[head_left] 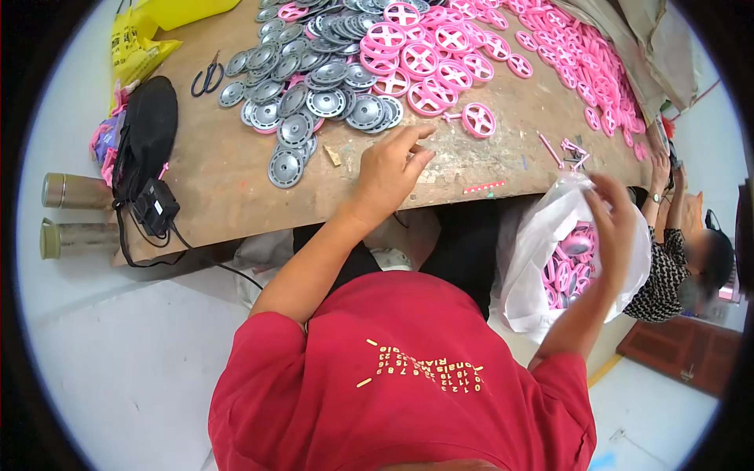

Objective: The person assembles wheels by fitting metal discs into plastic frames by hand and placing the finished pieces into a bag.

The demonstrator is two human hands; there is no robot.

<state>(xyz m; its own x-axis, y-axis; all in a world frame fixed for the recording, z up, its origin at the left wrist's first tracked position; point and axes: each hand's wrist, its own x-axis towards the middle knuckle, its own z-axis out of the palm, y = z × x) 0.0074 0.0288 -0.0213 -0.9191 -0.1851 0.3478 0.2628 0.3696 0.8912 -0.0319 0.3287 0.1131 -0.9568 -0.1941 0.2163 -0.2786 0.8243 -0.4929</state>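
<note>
My left hand (pixel 391 171) is above the front part of the table, thumb and index finger apart, with nothing visible in it. Just past its fingertips lies a single pink spoked wheel (pixel 478 120) with a small pink stem beside it. Grey discs (pixel 295 128) are heaped beyond that hand, next to a pile of pink spoked wheels (pixel 420 60). Over the rim of a white plastic bag (pixel 528 250) is my right hand (pixel 611 206), fingers spread and nothing seen in them. Inside the bag are pink and grey wheels (pixel 567 271).
Small pink pins (pixel 576 152) lie near the table's right front. More pink rings (pixel 581 67) spread along the far right. Scissors (pixel 208 76), a black adapter (pixel 155 206) with a cord, and two bottles (pixel 77 191) are at the left. Another person (pixel 677 263) is at the right.
</note>
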